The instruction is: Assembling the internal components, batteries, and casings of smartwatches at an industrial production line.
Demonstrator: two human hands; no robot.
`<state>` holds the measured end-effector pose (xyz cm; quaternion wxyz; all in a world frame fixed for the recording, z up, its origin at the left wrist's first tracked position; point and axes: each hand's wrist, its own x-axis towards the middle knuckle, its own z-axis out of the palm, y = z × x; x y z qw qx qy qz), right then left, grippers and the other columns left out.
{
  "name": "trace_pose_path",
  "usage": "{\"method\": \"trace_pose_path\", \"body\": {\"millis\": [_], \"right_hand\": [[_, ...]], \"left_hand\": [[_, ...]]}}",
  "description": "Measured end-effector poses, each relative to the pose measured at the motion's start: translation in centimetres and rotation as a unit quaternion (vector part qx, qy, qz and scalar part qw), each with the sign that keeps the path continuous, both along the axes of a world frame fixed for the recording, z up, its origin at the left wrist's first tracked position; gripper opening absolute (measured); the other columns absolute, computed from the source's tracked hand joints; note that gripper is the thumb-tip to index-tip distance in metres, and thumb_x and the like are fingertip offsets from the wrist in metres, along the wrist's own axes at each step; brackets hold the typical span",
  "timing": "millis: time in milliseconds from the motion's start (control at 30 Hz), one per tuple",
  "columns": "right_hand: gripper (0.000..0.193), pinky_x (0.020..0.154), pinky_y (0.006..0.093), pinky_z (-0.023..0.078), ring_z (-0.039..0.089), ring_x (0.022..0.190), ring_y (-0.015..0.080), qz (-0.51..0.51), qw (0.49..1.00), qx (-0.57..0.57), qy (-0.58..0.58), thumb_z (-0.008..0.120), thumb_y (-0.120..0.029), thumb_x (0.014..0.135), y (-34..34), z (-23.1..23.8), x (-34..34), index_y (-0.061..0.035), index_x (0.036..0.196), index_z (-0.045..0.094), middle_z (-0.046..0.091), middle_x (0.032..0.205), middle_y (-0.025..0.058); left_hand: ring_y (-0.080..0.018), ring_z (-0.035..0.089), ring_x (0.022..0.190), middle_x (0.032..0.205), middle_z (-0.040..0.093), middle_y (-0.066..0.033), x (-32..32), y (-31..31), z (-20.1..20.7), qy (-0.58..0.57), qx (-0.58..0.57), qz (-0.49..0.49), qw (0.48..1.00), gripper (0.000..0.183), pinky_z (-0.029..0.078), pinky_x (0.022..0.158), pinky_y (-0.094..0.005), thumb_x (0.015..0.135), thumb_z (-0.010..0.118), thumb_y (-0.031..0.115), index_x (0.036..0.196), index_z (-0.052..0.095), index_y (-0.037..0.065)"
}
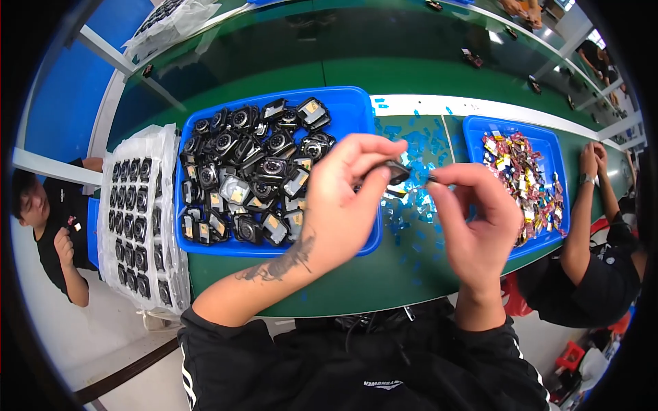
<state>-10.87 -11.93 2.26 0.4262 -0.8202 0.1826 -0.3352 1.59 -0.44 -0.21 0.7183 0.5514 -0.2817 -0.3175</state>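
My left hand (346, 195) is closed around a small black watch case (395, 172), held above the table in front of me. Facing it, my right hand (480, 222) pinches a tiny dark piece (431, 178) between thumb and forefinger; its kind is too small to make out. A narrow gap shows between the two hands. Under them, many small blue film pieces (415, 154) lie scattered on the green table (329, 284). Behind my left forearm stands a blue tray (353, 109) heaped with black watch cases (240, 144), some showing round sensor backs.
A second blue tray (474, 130), right, holds many small red, yellow and white parts (528, 178). At left, a plastic-wrapped white tray (161, 147) carries rows of watch cases. A white rail (480, 107) borders a green conveyor (384, 72). Other people sit left and right.
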Motion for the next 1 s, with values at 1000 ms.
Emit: {"method": "trace_pose_path", "body": {"millis": [1000], "right_hand": [[0.011,0.047,0.0229,0.036,0.046,0.052,0.0070,0.009,1.000,0.019,0.016,0.071,0.005,0.079,0.0,0.5,0.4,-0.0023,0.087,0.069,0.065,0.075,0.0030]], "left_hand": [[-0.0153,0.062,0.107,0.121,0.062,-0.0133,-1.4,0.3,0.0,0.080,-0.069,-0.074,0.992,0.039,0.054,0.092,-0.0283,0.095,0.057,-0.002,0.134,0.051,-0.007]]}}
